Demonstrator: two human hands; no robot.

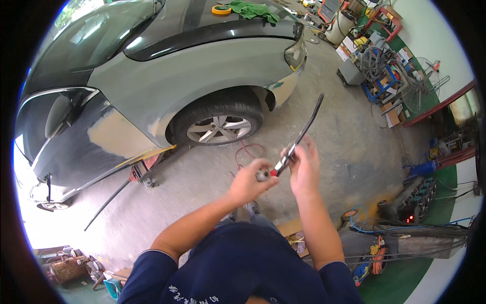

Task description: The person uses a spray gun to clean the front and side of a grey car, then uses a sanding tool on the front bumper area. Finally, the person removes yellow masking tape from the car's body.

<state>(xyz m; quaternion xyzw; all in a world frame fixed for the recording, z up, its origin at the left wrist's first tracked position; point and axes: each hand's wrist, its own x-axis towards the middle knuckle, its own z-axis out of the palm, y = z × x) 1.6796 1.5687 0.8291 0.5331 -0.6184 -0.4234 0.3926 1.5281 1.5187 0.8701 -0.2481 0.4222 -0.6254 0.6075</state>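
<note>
Garage floor (pixel 349 147) | cluttered blue crate (pixel 371 97) | left grip (pixel 247 183) curled round fitting (pixel 262 175) | right grip (pixel 306 169) pinching black-hosed tool (pixel 281 164)

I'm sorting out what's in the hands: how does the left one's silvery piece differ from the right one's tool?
The silvery piece in the left hand looks short; the tool in the right hand is long. The silvery piece looks all grey; the tool adds a curved black stem and a red end. Both look partly metallic.

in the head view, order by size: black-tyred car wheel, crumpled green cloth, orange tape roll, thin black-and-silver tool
1. Car wheel
2. Green cloth
3. Orange tape roll
Unsure: thin tool, longer than the cloth but slimmer and nearer.
</note>
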